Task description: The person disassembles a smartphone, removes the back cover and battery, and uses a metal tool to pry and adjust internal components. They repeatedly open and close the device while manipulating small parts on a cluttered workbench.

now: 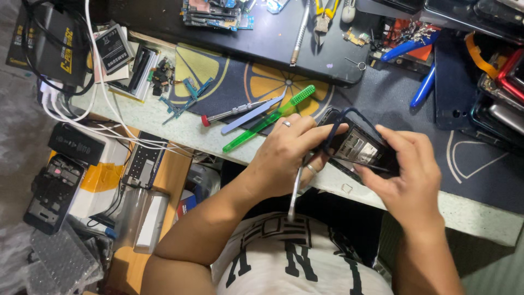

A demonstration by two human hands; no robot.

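An opened smartphone [361,150], back cover off with its insides showing, is held above the table's front edge by both hands. My left hand [289,155] grips its left end, with a ring on one finger, and also holds a thin metal tool [295,192] whose handle hangs down toward my chest. My right hand [406,172] grips the right end. A dark blue frame or bumper [349,113] arches loose above the phone.
A green toothbrush [270,117], tweezers [252,114] and a red-tipped screwdriver [226,113] lie on the lemon-print mat [229,82]. Circuit boards [213,13], pliers [326,13], blue-handled tools [423,87] and stacked phones [499,93] crowd the back and right. White cables [109,117], a battery [113,49] and boxes sit left.
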